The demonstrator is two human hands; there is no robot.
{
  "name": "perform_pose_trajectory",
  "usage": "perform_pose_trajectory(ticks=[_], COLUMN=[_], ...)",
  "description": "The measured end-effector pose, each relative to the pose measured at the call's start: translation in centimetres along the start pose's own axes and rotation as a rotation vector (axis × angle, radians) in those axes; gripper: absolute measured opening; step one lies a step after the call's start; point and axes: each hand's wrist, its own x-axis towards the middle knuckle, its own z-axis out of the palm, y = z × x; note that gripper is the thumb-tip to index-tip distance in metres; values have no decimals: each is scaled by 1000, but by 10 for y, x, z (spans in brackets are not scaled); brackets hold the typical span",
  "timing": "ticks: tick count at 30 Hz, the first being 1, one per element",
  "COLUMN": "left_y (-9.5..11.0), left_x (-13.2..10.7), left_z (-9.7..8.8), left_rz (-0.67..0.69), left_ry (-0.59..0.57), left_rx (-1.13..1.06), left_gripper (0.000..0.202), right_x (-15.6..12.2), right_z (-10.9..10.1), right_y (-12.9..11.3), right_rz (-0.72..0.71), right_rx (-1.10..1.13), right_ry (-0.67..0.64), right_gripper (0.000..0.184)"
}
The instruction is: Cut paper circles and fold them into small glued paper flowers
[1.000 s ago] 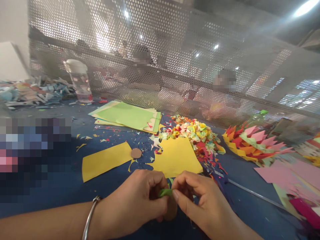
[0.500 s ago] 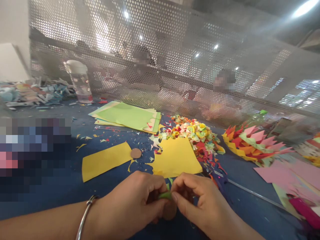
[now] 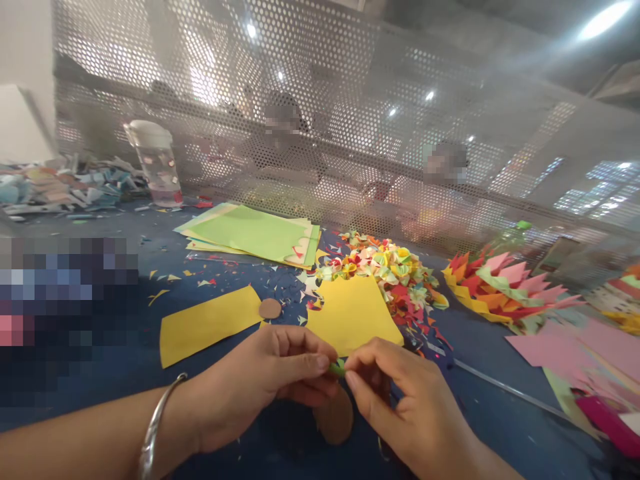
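My left hand (image 3: 295, 367), a silver bangle on its wrist, pinches a small green paper piece (image 3: 337, 368) between thumb and fingers. From the other side, the thumb and index finger of my right hand (image 3: 385, 390) close on the right end of that piece. Fingers hide most of its shape. Just below both hands lies a brown disc (image 3: 336, 420), partly covered by my left fingers. Beyond the hands is a yellow paper sheet (image 3: 355, 313) with a scalloped, cut left edge. A smaller brown disc (image 3: 270, 309) touches the end of a yellow paper strip (image 3: 207, 327).
Green and yellow sheets (image 3: 250, 230) are stacked farther back. Right of them is a heap of small folded paper pieces (image 3: 395, 263). A pointed paper ring (image 3: 505, 287) and pink sheets (image 3: 560, 353) lie right. A tumbler (image 3: 157, 167) stands before a perforated screen (image 3: 325, 100), people behind it.
Both hands have risen slightly with the green paper piece, and my left fingers have turned and straightened. More of the brown disc beneath them shows.
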Motion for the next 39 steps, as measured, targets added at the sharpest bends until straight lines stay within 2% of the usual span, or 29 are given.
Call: perform_pose_trajectory(ticks=[7,12,17,20,23,27,32,36,39], left_y=[0,1,6,10,12,14,12,6,3], left_x=[1,5,8,7,7,9,11,12,13], left_z=[-5,-4,-7,-9,-8,-7,-11,-15,-16], left_rz=[34,119,295,350,411,448,467,464,464], left_ry=[5,62,198,303,349,347,352,301,278], left_rx=[-49,115,287,258,183,142,177,244,316], left_gripper=[20,24,25,23,21,19,19,20,20], right_x=[-1,-3,1,6,12,20,30,34,33], right_z=[2,4,2,2,6,14,22,28,27], right_y=[4,7,8,11,16,21,21,22,24], right_rz=[-26,21,51,31,-6,-52,-25,3,-1], right_rx=[50,119,138,60,-38,-141,-219,-239,-224], right_ry=[36,-6,-10,-10,-78,-113,-133,-131,-131], right_gripper=[9,16,19,11,8,7,15,7,11])
